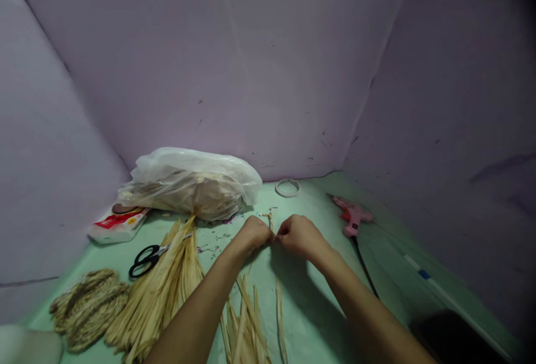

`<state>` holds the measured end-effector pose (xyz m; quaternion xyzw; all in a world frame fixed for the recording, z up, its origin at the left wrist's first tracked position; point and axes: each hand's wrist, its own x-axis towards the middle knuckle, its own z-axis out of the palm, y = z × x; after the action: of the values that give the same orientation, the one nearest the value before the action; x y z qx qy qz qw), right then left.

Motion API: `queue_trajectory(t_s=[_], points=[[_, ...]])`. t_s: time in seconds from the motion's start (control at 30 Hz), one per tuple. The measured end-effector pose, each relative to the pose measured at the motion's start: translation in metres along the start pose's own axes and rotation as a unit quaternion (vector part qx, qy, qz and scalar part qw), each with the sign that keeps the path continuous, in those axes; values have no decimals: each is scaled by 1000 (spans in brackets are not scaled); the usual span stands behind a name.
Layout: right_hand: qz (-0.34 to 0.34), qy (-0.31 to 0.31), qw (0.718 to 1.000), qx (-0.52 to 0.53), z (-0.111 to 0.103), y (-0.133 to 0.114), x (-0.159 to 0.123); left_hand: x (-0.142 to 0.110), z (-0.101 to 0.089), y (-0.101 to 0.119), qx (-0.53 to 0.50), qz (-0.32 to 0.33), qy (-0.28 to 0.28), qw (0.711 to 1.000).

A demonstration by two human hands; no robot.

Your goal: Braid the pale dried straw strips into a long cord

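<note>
My left hand and my right hand meet over the middle of the table, fingertips pinched close together. Between them they grip a short, narrow straw braid, whose knotted end sticks out beyond the fingers, away from me. Their fingers partly hide the lower part of it. A long loose strip lies below my hands, towards me. More flat, dry strips lie beside my left forearm.
A tied bundle of straw strips lies left, with black-handled scissors on it. Around are a coiled braid, a plastic bag, a red-and-white packet, a ring-shaped roll and a pink glue gun with its cord. Walls enclose the table.
</note>
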<state>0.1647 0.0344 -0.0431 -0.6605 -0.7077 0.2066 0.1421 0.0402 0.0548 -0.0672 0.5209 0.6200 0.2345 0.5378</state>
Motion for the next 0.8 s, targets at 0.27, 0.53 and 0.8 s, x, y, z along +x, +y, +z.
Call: queue_trajectory(t_s=[0.27, 0.53, 0.8], points=[[-50, 5, 987, -153, 8, -33, -23, -7, 0, 9, -30, -56, 2, 998], [-56, -237, 966, 85, -28, -17, -20, -13, -14, 10, -12, 0, -48, 999], [157, -148, 857, 468, -8, 3, 9, -5, -20, 1, -8, 18, -122, 992]])
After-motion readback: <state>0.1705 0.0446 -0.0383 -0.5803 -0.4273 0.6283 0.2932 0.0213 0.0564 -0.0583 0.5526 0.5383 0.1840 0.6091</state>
